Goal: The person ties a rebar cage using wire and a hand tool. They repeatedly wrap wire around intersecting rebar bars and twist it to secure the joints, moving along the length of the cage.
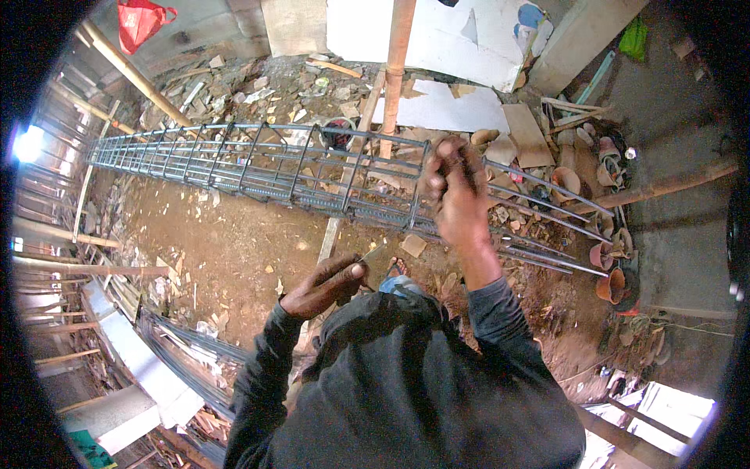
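Gripping the long rebar cage (258, 168) near its right end, your right hand (457, 191) closes on a stirrup, steadying it; your left hand (332, 281) pinches thin tie wire (373, 252) just below, above the dirt floor (226, 250).

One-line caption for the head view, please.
Right hand grips a stirrup on a long rebar cage over rubble-strewn dirt, while the left hand pinches thin tie wire.

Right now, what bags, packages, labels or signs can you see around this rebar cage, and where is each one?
Red plastic bag: hanging at the top left, crumpled, with handles.
Green bag or wrapper: top right by the concrete wall, small; its kind is hard to tell.
White board: top centre behind the bamboo pole, flat, torn edges, blue patches.
No labels, signs or screens show.
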`<state>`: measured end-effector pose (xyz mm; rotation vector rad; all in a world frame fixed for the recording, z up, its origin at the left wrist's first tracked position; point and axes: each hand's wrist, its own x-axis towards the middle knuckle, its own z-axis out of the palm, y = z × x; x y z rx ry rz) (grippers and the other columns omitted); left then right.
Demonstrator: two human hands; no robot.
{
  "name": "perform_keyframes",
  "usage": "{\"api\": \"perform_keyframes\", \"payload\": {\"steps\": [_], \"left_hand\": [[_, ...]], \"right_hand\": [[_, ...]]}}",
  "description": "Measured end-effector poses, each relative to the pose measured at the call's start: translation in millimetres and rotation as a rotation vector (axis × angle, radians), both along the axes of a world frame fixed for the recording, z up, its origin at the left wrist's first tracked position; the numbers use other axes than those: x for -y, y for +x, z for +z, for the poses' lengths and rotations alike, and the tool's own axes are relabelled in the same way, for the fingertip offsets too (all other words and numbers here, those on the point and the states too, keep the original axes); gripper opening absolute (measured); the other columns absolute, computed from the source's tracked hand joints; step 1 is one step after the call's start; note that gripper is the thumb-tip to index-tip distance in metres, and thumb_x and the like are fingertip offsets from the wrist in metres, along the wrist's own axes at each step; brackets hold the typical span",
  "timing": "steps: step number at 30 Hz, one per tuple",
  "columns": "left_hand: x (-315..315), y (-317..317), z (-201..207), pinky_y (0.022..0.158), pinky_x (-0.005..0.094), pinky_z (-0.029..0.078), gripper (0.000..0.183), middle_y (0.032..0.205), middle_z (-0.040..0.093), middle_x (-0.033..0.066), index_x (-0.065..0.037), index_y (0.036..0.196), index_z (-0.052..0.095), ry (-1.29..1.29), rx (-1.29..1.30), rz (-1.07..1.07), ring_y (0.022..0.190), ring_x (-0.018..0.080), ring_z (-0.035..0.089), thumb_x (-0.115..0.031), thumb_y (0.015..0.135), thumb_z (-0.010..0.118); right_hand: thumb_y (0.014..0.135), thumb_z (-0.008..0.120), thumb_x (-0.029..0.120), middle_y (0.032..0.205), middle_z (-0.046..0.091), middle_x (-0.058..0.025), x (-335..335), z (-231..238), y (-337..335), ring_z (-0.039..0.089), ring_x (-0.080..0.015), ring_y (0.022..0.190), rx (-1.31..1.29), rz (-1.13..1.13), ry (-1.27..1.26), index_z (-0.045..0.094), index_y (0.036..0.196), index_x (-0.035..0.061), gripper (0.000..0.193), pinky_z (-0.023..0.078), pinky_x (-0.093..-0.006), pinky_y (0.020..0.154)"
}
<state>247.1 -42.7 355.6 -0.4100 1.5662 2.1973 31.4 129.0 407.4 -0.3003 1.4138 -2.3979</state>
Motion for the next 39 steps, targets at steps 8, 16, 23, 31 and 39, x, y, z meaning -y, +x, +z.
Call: {"api": "perform_keyframes", "payload": {"steps": [8, 16, 23, 31, 39], "left_hand": [[-0.1, -41.4, 10.2, 0.064, 0.0236, 0.035, 0.026, 0.084, 0.050, -0.0063, -0.009, 0.113, 0.061, 0.283, 0.062, -0.081, 0.076, 0.0064, 0.047, -0.034, 0.112, 0.053], [-28.4, -60.4, 30.3, 0.079, 0.0327, 0.049, 0.023, 0.101, 0.064, 0.0037, -0.005, 0.116, 0.061, -0.111, -0.062, 0.110, 0.089, 0.0159, 0.060, -0.027, 0.112, 0.053], [-35.2, -94.2, 3.1, 0.063, 0.0529, 0.051, 0.014, 0.084, 0.067, 0.0266, -0.003, 0.105, 0.063, -0.886, -0.422, -0.050, 0.079, 0.0508, 0.065, -0.017, 0.104, 0.060], [33.7, -110.8, -29.7, 0.052, 0.0531, 0.040, 0.028, 0.069, 0.058, 0.0227, -0.004, 0.085, 0.058, -1.320, -0.473, -0.074, 0.059, 0.0447, 0.058, -0.025, 0.103, 0.063], [48.5, -68.1, -17.3, 0.063, 0.0409, 0.045, 0.032, 0.071, 0.055, 0.0135, -0.001, 0.091, 0.061, -0.701, -0.428, -0.194, 0.063, 0.0293, 0.053, -0.030, 0.104, 0.064]], "right_hand": [[0.105, 0.064, 0.036, 0.083, 0.059, 0.0007, -21.6, 41.6, -97.0, 0.044, -0.0054, 0.060, -0.311, -0.205, 0.053, 0.062, 0.111, 0.0094, 0.027, 0.038, -0.0247, 0.052], [0.103, 0.069, 0.031, 0.082, 0.063, -0.0008, -47.7, 56.5, -149.0, 0.048, -0.0058, 0.061, -0.388, -0.333, -0.030, 0.065, 0.111, 0.0063, 0.026, 0.038, -0.0247, 0.053], [0.106, 0.061, 0.025, 0.078, 0.062, -0.0021, -46.2, 85.7, -144.3, 0.048, -0.0064, 0.058, -0.636, -0.512, 0.112, 0.066, 0.108, 0.0039, 0.021, 0.035, -0.0235, 0.051], [0.107, 0.061, 0.018, 0.078, 0.063, -0.0038, -34.0, 83.7, -126.1, 0.046, -0.0058, 0.058, -0.507, -0.418, 0.038, 0.063, 0.109, 0.0024, 0.016, 0.034, -0.0228, 0.050], [0.106, 0.064, 0.022, 0.082, 0.059, -0.0015, -36.3, 49.4, -128.6, 0.045, -0.0062, 0.063, -0.412, -0.470, 0.110, 0.064, 0.110, 0.0072, 0.015, 0.033, -0.0230, 0.052]]}}
